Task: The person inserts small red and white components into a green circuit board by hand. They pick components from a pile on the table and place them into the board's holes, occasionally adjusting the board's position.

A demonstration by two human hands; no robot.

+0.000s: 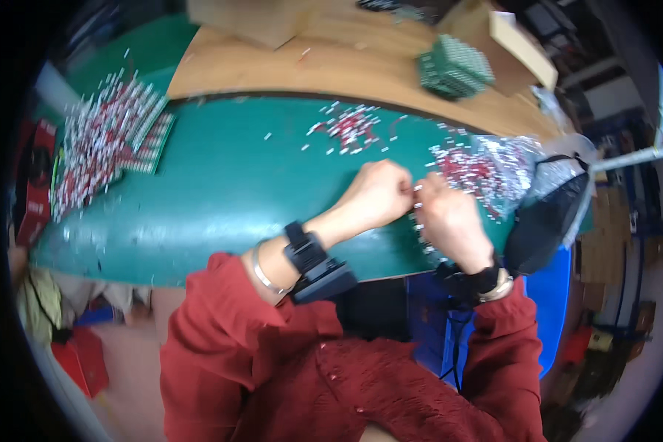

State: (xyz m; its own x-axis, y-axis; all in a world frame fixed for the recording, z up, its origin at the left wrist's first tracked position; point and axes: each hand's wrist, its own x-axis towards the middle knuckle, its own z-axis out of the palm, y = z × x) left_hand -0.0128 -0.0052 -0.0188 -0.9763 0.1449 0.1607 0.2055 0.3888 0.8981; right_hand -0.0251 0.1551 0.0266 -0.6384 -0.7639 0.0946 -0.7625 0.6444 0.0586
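Observation:
Over the right part of the green tabletop (221, 191), my two hands meet, close together. My left hand (379, 190) is closed, its fingertips curled at the right hand's side; whatever they pinch is hidden. My right hand (453, 225) is closed too. Along its left edge runs a row of small white pieces (420, 227), and what carries them is mostly covered by the hand. Just behind lies a small heap of white-tipped red pieces (350, 129), resembling short wired connectors. A larger heap of similar pieces (464, 168) sits to the right, beside a clear plastic bag (519, 166).
At far left, a big heap of the same pieces (99, 144) rests by green boards (152, 147). A stack of green boards (455, 66) stands on the wooden surface (331, 51) by a cardboard box (523, 51). A black pouch (544, 225) and blue bin (556, 309) are at right.

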